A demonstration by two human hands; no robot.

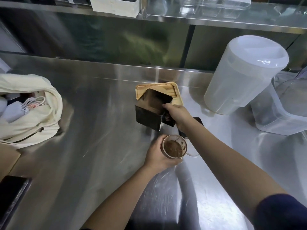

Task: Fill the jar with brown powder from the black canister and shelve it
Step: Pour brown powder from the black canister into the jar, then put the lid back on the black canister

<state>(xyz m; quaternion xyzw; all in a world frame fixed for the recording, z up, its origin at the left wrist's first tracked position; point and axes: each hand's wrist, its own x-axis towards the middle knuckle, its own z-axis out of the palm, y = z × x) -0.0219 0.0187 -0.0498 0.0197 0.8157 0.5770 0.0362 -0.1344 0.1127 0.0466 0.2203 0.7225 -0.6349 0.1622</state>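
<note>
The jar [174, 148] sits low of centre on the steel counter [93, 130], open at the top, with brown powder [173, 149] heaped inside and smears on its inner wall. The left hand [159, 156] wraps around its side from nine o'clock, fingers closed on the glass. At twelve o'clock from the jar, close by, stands the black canister [148, 118], square and dark, tilted somewhat. The right hand [178, 113] grips it from the three o'clock side, thumb on its flat dark top [157, 100]. Just behind the canister lies a wooden lid [172, 87], partly hidden by it. At two o'clock stand frosted plastic containers [245, 73]. Far off at nine o'clock lies a cream cloth bag [33, 117]. A steel shelf [216, 20] runs overhead at twelve o'clock.
</note>
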